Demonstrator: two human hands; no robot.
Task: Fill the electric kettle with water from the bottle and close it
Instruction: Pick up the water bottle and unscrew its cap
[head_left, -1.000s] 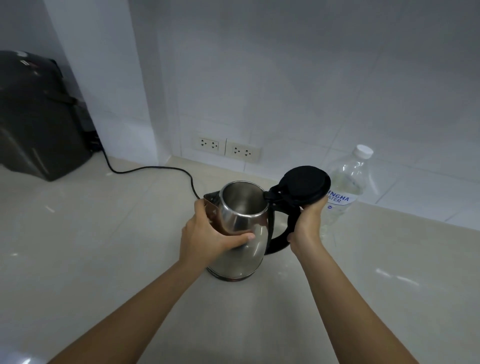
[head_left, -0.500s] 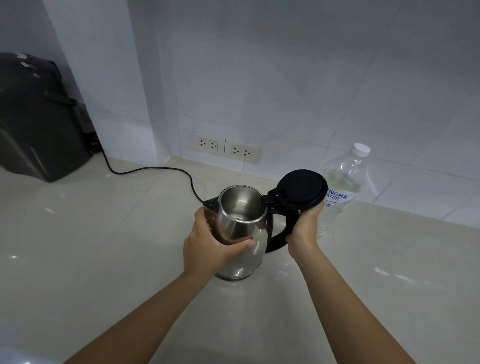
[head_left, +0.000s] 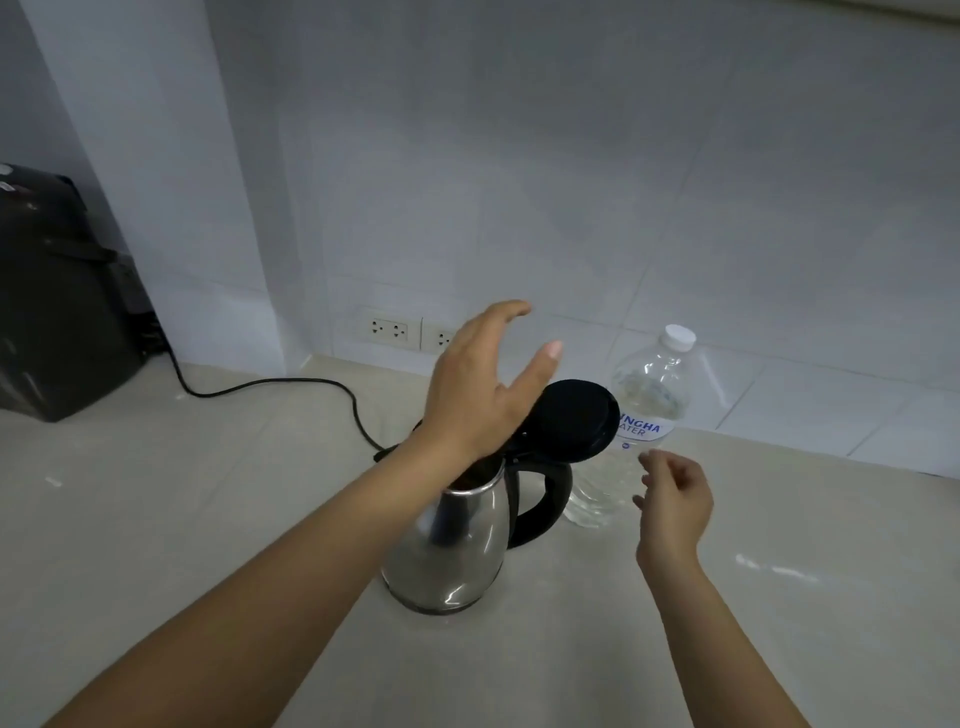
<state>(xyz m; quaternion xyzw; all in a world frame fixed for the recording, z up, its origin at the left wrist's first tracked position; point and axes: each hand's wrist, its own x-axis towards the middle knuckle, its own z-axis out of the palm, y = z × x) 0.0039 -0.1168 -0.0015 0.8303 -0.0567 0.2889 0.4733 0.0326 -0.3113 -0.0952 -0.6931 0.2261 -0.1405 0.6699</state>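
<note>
Your left hand (head_left: 480, 387) hung in the air above the kettle (head_left: 451, 540), fingers spread wide, holding nothing; the wrist crossed in front of the kettle's open mouth and hid most of the rim. Your right hand (head_left: 675, 501) floated to the right of the handle (head_left: 548, 501), fingers loosely curled and partly parted, empty, touching neither kettle nor bottle.

Kettle: steel body, upright on the pale counter (head_left: 156, 519), near the middle of the view. Black lid (head_left: 569, 421) tipped up and back on its hinge, so the kettle stood open. Whether any water was inside, you could not tell from this angle.

Bottle (head_left: 649, 410): clear plastic, white cap (head_left: 677, 336) on, upright, just behind and to the right of the kettle, partly hidden by the lid. Blue lettering on the label, only part readable.

A black cord (head_left: 270, 384) ran across the counter from the kettle's back toward a dark appliance (head_left: 57, 312) at far left. Two wall sockets (head_left: 392, 328) sat low on the white tiled wall, the right one half covered by your left hand.
</note>
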